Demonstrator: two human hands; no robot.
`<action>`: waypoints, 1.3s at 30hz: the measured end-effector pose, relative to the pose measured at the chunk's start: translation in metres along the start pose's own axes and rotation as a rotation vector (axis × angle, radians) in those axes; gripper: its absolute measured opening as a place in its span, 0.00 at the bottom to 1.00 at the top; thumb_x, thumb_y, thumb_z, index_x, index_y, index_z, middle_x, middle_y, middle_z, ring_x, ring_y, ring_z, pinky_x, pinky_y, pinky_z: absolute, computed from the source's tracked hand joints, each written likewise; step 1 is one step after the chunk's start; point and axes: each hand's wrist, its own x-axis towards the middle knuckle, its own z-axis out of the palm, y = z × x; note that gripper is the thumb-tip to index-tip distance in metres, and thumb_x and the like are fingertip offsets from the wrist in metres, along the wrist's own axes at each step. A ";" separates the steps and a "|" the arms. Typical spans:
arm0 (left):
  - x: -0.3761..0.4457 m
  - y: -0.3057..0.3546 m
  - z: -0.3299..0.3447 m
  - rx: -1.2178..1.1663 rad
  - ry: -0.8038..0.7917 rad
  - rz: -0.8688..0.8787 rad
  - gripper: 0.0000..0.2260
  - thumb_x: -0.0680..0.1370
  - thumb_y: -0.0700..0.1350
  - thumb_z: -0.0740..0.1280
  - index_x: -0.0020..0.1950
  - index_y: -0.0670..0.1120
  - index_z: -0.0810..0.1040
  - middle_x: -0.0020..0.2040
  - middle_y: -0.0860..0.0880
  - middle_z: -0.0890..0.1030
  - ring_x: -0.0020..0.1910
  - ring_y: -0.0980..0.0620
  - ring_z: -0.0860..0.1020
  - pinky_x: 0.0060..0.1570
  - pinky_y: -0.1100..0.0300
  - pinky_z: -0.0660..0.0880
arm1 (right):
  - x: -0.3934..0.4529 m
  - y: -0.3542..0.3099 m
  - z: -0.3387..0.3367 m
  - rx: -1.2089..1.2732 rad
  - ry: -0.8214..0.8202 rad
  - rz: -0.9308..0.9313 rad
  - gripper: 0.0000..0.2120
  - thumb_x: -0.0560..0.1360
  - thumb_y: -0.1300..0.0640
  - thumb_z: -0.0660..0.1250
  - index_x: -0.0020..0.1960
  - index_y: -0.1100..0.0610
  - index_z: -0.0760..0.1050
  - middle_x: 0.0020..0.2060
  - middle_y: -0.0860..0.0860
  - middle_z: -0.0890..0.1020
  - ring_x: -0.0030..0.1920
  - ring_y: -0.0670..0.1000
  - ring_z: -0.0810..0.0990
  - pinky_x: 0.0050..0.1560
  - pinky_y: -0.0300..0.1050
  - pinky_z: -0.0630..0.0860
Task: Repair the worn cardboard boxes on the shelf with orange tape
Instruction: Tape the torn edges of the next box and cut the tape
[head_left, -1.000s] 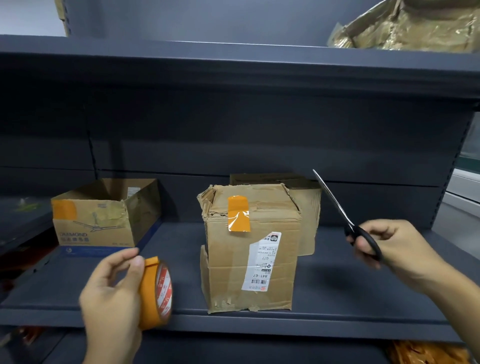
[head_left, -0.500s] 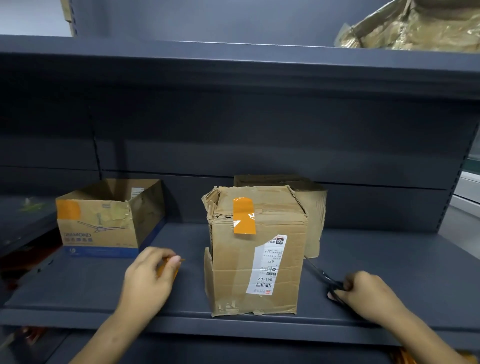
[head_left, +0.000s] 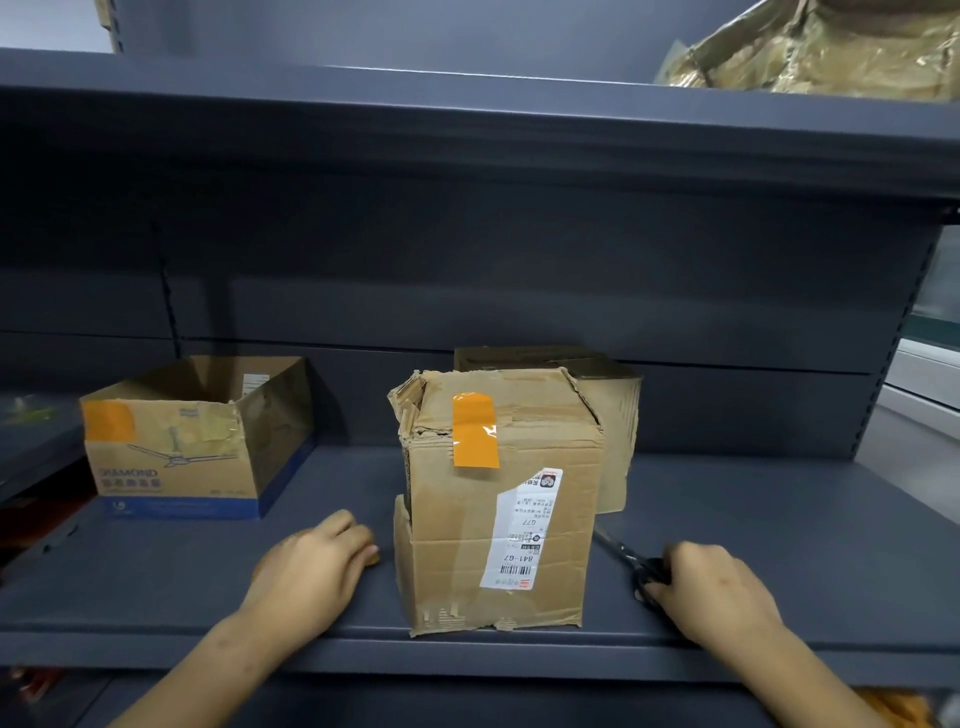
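Torn matt cardboard box (head_left: 498, 499), glossy orange tape strip (head_left: 474, 430), matt shelf (head_left: 779, 545)

The left hand (head_left: 311, 574) covers whatever lies under it; only an orange sliver shows at the fingertips. The right hand (head_left: 714, 592) hides most of the scissors' (head_left: 631, 561) handles. The rear box (head_left: 615, 415) sits mostly behind the front box (head_left: 498, 519). The crumpled wrapping (head_left: 821, 47) above is cut off by the frame's top edge.

Dim, soft overhead light; deep shadow under shelves, wide-angle bending at edges.
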 end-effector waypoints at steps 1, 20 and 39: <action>0.000 -0.002 0.002 0.052 -0.037 0.011 0.10 0.83 0.55 0.59 0.56 0.57 0.79 0.51 0.57 0.75 0.47 0.53 0.80 0.45 0.56 0.77 | 0.000 -0.002 -0.002 -0.024 -0.009 0.000 0.15 0.73 0.41 0.67 0.40 0.51 0.70 0.37 0.47 0.75 0.39 0.53 0.75 0.34 0.45 0.69; 0.007 -0.003 0.007 0.187 -0.178 -0.051 0.17 0.82 0.57 0.56 0.71 0.62 0.67 0.67 0.57 0.71 0.54 0.50 0.81 0.47 0.54 0.80 | 0.009 -0.019 -0.014 -0.137 -0.100 -0.051 0.17 0.70 0.47 0.74 0.40 0.51 0.67 0.36 0.46 0.70 0.40 0.52 0.74 0.33 0.44 0.68; 0.048 0.086 -0.114 -0.796 0.375 0.211 0.17 0.77 0.55 0.63 0.63 0.52 0.79 0.66 0.52 0.76 0.68 0.56 0.71 0.65 0.62 0.69 | -0.001 -0.085 -0.101 1.060 0.331 -0.589 0.14 0.75 0.39 0.64 0.59 0.36 0.81 0.59 0.37 0.82 0.64 0.38 0.76 0.66 0.44 0.72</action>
